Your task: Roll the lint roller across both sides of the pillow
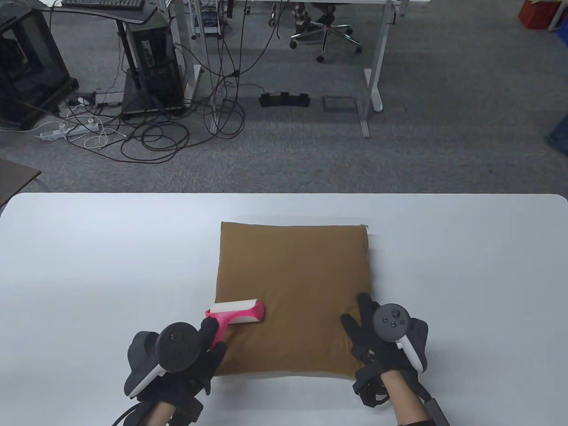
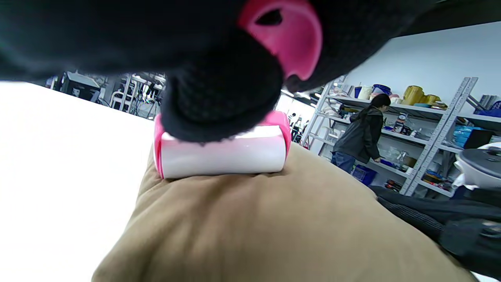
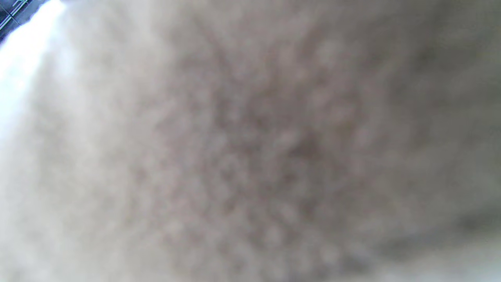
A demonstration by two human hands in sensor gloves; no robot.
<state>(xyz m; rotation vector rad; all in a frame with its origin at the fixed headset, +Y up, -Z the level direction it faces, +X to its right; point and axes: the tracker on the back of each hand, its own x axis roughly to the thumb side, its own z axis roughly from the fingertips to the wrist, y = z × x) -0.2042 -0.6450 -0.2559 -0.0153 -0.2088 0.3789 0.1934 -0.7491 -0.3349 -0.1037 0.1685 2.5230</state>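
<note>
A brown square pillow (image 1: 293,293) lies flat on the white table (image 1: 88,266). My left hand (image 1: 202,344) grips the pink handle of a lint roller (image 1: 237,313). Its white roll rests on the pillow's near left part. In the left wrist view the roll (image 2: 223,154) sits on the brown fabric (image 2: 274,227), with my gloved fingers (image 2: 219,98) around the pink handle above it. My right hand (image 1: 368,330) rests flat on the pillow's near right corner, fingers spread. The right wrist view shows only blurred pillow fabric (image 3: 250,156) very close.
The table's far edge (image 1: 284,194) runs behind the pillow. Beyond it is grey carpet with cables (image 1: 146,133), a computer tower (image 1: 153,66) and desk legs (image 1: 370,88). Bare table surface lies to the left and right of the pillow.
</note>
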